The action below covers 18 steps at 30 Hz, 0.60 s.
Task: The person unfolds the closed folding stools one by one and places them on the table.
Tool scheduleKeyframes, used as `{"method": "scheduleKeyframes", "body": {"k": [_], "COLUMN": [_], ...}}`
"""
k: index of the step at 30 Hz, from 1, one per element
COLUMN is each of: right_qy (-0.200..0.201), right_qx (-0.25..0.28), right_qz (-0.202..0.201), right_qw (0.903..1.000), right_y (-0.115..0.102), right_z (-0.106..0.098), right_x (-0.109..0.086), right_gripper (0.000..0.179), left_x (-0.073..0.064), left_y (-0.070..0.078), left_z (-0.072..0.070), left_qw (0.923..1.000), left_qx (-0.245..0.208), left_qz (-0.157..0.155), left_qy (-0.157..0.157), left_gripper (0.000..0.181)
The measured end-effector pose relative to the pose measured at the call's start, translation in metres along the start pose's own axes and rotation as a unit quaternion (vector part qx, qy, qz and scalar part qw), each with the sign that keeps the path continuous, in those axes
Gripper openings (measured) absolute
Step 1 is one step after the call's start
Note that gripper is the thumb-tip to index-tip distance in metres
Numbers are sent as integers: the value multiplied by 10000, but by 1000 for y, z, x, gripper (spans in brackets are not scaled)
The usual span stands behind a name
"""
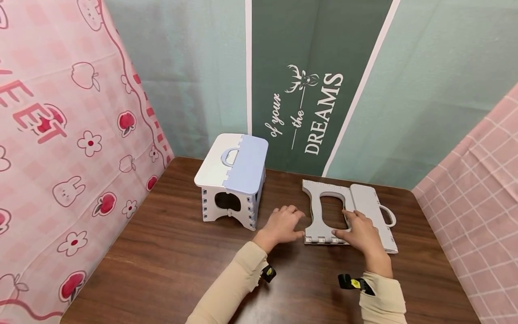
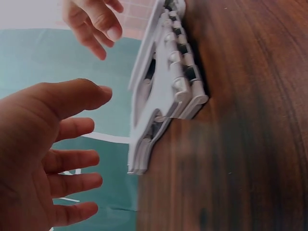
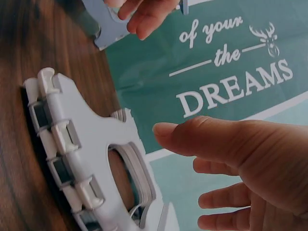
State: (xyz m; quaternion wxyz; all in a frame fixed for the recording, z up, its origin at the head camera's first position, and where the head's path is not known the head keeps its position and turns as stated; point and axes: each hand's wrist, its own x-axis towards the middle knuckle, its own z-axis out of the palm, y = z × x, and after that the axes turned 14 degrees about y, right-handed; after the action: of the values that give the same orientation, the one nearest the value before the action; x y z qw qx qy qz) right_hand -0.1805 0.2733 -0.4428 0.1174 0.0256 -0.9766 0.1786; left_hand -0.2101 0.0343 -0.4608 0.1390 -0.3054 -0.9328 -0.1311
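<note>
A folded grey-white folding stool lies flat on the wooden table, its loop handle toward the right. Over its opening hovers my right hand, fingers spread and gripping nothing; the right wrist view shows the thumb apart from the hinged edge. My left hand is held just left of the stool, fingers loosely extended, with nothing in it. In the left wrist view the folded stool lies beyond the left fingertips.
An unfolded step stool with a white and blue top stands upright at the back left of the wooden table. Behind it hangs a green cloth with lettering. Pink printed cloths border the sides.
</note>
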Motion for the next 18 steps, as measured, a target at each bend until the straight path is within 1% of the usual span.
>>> {"method": "scheduleKeyframes", "body": {"k": [4, 10, 15, 18], "right_qy": [-17, 12, 50, 143], "right_qx": [24, -20, -44, -50], "right_qz": [146, 196, 340, 401], "right_qw": [9999, 9998, 9994, 9991], "right_y": [9, 26, 36, 42], "right_z": [-1, 1, 4, 4], "right_x": [-4, -9, -14, -17], "right_gripper": [75, 78, 80, 81], "left_x": [2, 5, 6, 7], "left_y": [4, 8, 12, 15], "left_z": [7, 14, 19, 23], "left_qw": [9999, 9999, 9997, 9996], "left_qx": [-50, -27, 88, 99], "left_qz": [52, 119, 118, 87], "left_qy": [-77, -109, -216, -264], "left_gripper": [49, 49, 51, 54]}}
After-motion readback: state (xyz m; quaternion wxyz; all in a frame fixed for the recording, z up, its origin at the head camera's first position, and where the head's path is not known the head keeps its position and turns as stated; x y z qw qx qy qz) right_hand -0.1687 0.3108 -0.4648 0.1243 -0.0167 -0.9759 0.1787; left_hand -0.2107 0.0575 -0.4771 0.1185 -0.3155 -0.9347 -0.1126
